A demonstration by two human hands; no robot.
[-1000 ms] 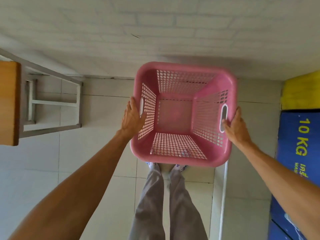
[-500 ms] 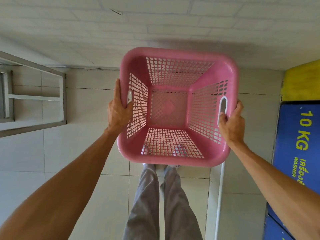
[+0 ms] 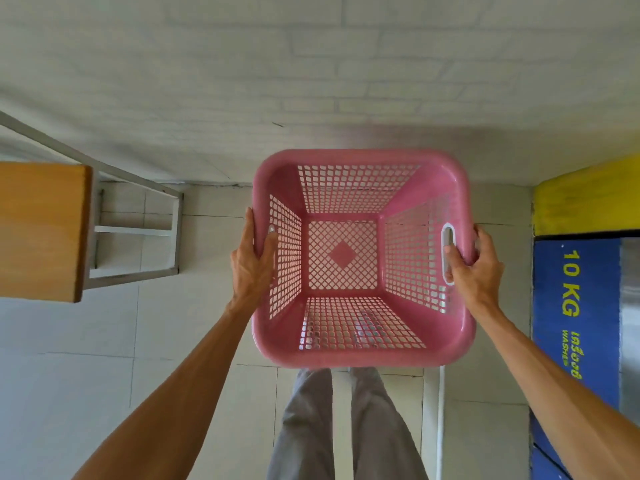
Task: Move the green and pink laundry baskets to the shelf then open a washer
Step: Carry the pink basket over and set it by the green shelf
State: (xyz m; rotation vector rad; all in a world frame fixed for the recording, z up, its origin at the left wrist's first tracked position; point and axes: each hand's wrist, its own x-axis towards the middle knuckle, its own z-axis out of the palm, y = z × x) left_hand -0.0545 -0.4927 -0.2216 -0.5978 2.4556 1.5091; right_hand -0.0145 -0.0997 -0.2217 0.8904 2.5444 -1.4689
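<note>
Looking down from the head camera, an empty pink perforated plastic laundry basket [image 3: 362, 258] hangs level in the air above the tiled floor [image 3: 104, 358], over the person's legs. The left hand [image 3: 252, 261] clasps its left rim, thumb curled inside; the right hand [image 3: 472, 268] wraps its fingers round the right handle slot. Gripping opposite sides likely keeps it balanced for carrying. A wooden-topped metal-framed shelf [image 3: 41, 230] stands left, a blue washer [image 3: 581, 313] right.

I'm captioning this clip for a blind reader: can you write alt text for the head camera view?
Seen from above, a person's left hand and right hand hold an empty pink laundry basket by its side handles above a tiled floor. A wooden table stands at left, a blue washer marked 10 KG at right.
</note>
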